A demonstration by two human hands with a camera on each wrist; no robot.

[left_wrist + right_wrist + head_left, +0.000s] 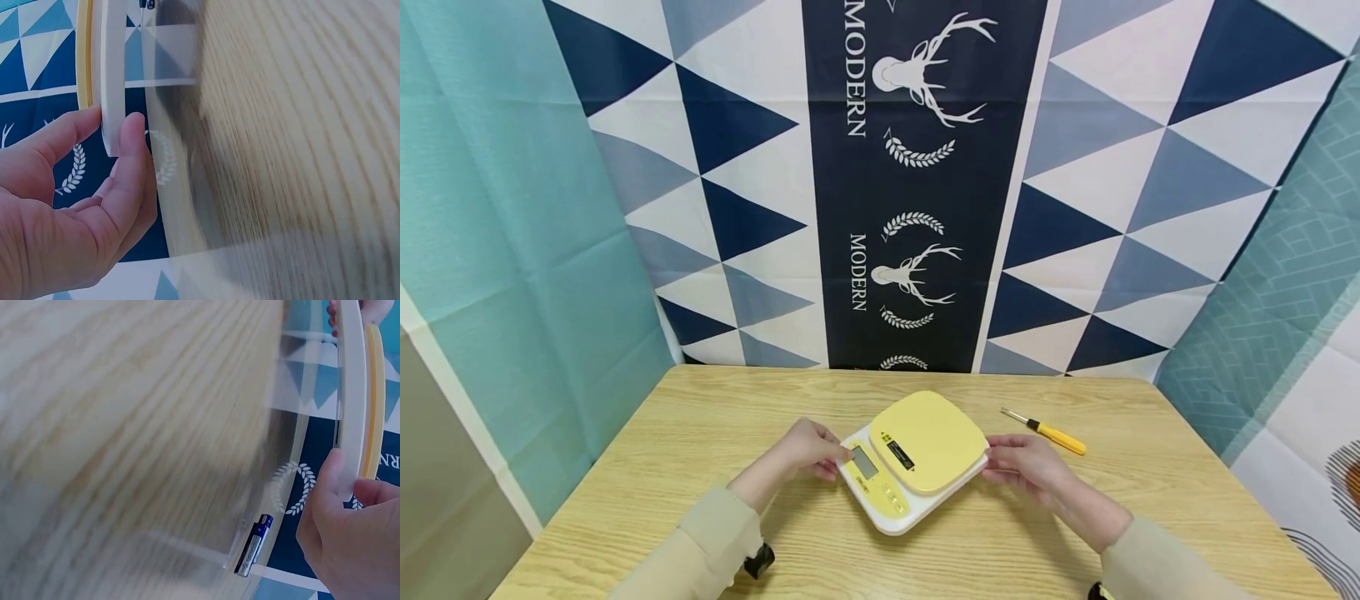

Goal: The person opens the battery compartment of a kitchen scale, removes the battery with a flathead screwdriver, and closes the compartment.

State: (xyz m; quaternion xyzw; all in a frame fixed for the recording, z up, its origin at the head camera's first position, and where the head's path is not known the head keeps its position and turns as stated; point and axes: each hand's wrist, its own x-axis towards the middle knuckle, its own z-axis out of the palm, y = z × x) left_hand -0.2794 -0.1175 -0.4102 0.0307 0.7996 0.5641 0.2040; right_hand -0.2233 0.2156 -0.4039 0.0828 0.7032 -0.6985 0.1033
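Observation:
A kitchen scale [874,467] with a white body, yellow weighing plate [932,437] and small grey display is held between both hands, clear of the table in the wrist views. My left hand [808,446] pinches its left corner beside the display, thumb on top and fingers underneath. On the opposite side my right hand [1026,462] grips the right edge the same way. Seen edge-on, the white scale body [113,81] sits between left thumb and fingers. In the right wrist view the scale [352,400] is pinched at its near end; its underside is mostly hidden.
A screwdriver with a yellow handle [1062,437] lies on the wooden table [760,392], just beyond the right hand. A blue and silver battery [254,545] shows on the tabletop in the right wrist view. Patterned cloth [760,167] hangs behind the table.

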